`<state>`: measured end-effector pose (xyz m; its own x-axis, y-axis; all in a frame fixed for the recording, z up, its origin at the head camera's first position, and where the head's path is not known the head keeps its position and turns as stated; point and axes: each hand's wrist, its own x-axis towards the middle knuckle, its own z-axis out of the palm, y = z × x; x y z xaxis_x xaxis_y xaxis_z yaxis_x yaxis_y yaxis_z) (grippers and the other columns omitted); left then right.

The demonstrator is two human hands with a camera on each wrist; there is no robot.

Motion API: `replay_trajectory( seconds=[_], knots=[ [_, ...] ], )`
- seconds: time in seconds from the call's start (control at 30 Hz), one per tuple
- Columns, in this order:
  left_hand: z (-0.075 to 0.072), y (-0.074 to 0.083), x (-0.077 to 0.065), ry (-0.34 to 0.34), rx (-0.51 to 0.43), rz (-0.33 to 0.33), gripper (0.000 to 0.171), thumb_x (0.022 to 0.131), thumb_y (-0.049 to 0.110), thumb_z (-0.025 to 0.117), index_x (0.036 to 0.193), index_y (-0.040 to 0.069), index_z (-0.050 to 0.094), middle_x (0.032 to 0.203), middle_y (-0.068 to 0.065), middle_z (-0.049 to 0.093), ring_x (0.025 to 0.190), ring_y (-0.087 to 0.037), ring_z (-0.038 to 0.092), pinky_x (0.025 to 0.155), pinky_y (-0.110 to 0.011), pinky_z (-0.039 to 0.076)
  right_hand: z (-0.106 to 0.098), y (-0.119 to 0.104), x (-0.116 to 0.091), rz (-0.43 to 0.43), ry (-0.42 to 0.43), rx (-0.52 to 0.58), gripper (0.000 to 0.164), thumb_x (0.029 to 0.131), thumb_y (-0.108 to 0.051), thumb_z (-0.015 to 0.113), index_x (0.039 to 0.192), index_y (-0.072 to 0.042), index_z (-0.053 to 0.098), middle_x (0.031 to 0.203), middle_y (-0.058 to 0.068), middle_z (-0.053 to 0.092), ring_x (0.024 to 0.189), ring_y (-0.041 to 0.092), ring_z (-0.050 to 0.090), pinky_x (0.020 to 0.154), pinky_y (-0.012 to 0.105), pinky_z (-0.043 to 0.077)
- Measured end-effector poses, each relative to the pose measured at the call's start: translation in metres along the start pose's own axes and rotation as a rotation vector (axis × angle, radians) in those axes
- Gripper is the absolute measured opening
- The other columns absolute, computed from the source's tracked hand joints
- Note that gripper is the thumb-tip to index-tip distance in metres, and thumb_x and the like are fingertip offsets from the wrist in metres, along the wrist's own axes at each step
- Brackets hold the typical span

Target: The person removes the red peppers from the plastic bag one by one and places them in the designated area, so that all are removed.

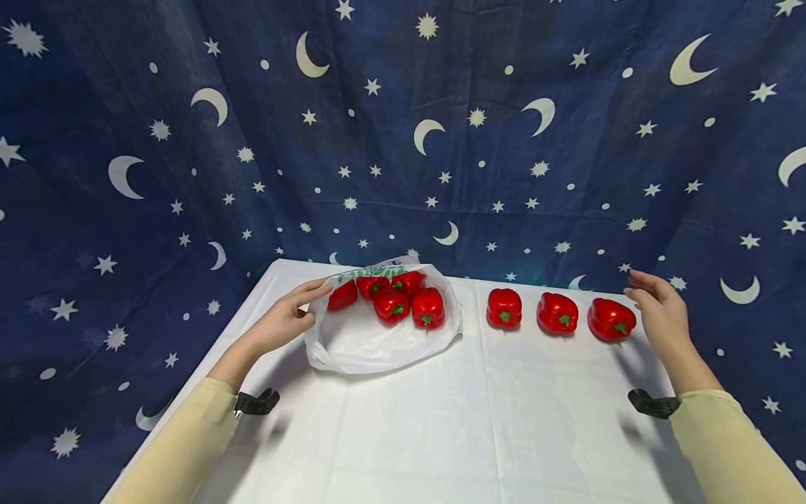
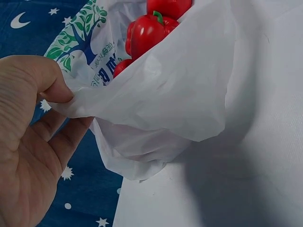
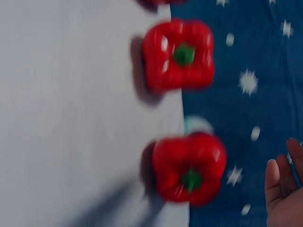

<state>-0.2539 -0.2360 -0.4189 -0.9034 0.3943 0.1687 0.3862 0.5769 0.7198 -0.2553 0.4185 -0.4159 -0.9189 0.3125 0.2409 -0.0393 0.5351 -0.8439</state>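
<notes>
My left hand [image 1: 283, 320] pinches the rim of a white plastic bag [image 1: 378, 365] between thumb and fingers, holding its mouth wide. In the left wrist view the bag [image 2: 161, 90] shows a green and blue tree print. Several red bell peppers [image 1: 391, 305] lie inside it. To the bag's right, three more stand in a row on the table: a left pepper [image 1: 504, 309], a middle pepper [image 1: 557, 313] and a right pepper [image 1: 611, 320]. Just right of the last one is my right hand [image 1: 661, 315], fingers apart and holding nothing; the right wrist view shows its fingertips beside that pepper [image 3: 189, 169].
A white cloth covers the table [image 1: 428, 434]. Behind its far edge hangs a dark blue curtain [image 1: 390, 140] with moons and stars, which also runs along the left side. Each wrist wears a black strap mount, like the left one [image 1: 257, 402].
</notes>
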Motion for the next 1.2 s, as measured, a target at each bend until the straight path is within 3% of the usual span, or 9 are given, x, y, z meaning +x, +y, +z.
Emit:
replay_trajectory(
  seconds=[0.13,0.23,0.47,0.8,1.07,1.13,1.2],
  knots=[
    [0.0,0.001,0.001,0.0,0.002,-0.004,0.066,0.092,-0.005,0.049,0.154,0.016,0.048,0.164,0.0,0.032,0.138,-0.023,0.04,0.08,-0.029,0.045,0.017,-0.02,-0.007,-0.055,-0.058,0.045,0.049,0.106,-0.026,0.05,0.154,-0.014,0.047,0.147,0.007,0.052,0.111,-0.004,0.048,0.109,0.028,0.039],
    [0.0,0.002,0.001,0.0,0.002,-0.013,0.066,0.093,-0.004,0.05,0.155,0.017,0.048,0.164,0.003,0.032,0.139,-0.021,0.039,0.082,-0.03,0.046,0.031,-0.032,-0.011,-0.095,-0.117,0.075,0.048,0.106,-0.024,0.051,0.153,-0.015,0.049,0.147,0.007,0.053,0.118,0.003,0.049,0.111,0.034,0.038],
    [0.001,0.002,0.003,0.002,-0.005,0.007,0.067,0.091,-0.006,0.05,0.155,0.016,0.048,0.164,0.001,0.033,0.139,-0.022,0.039,0.078,-0.028,0.046,0.062,-0.057,-0.02,-0.192,-0.264,0.171,0.047,0.106,-0.016,0.052,0.151,-0.006,0.047,0.148,0.015,0.052,0.131,0.022,0.049,0.096,0.012,0.042],
    [0.0,0.005,0.005,-0.002,-0.015,0.023,0.067,0.091,-0.007,0.049,0.155,0.014,0.047,0.164,-0.001,0.033,0.135,-0.022,0.04,0.078,-0.028,0.045,0.105,-0.088,-0.036,-0.211,-0.505,0.277,0.051,0.1,-0.007,0.056,0.15,-0.002,0.047,0.15,0.018,0.049,0.134,0.036,0.047,0.096,0.017,0.044],
    [0.0,0.007,0.008,-0.009,-0.033,0.023,0.068,0.091,-0.009,0.049,0.155,0.015,0.047,0.164,0.0,0.033,0.134,-0.022,0.041,0.078,-0.029,0.045,0.144,-0.103,-0.049,-0.173,-0.699,0.344,0.052,0.098,-0.009,0.059,0.149,-0.005,0.048,0.151,0.018,0.048,0.137,0.041,0.045,0.1,0.041,0.05],
    [0.0,0.008,0.008,-0.01,-0.033,0.024,0.068,0.092,-0.009,0.049,0.155,0.015,0.047,0.164,-0.001,0.032,0.134,-0.023,0.042,0.078,-0.029,0.045,0.152,-0.106,-0.052,-0.172,-0.738,0.331,0.054,0.098,-0.014,0.06,0.15,-0.007,0.048,0.152,0.017,0.048,0.138,0.04,0.045,0.103,0.056,0.045],
    [0.0,0.01,0.008,-0.012,-0.037,0.026,0.067,0.092,-0.009,0.049,0.155,0.014,0.046,0.164,-0.001,0.032,0.135,-0.023,0.042,0.078,-0.028,0.045,0.16,-0.109,-0.054,-0.172,-0.769,0.32,0.056,0.097,-0.016,0.062,0.151,-0.008,0.048,0.153,0.016,0.048,0.139,0.041,0.045,0.104,0.064,0.04]
  ],
)
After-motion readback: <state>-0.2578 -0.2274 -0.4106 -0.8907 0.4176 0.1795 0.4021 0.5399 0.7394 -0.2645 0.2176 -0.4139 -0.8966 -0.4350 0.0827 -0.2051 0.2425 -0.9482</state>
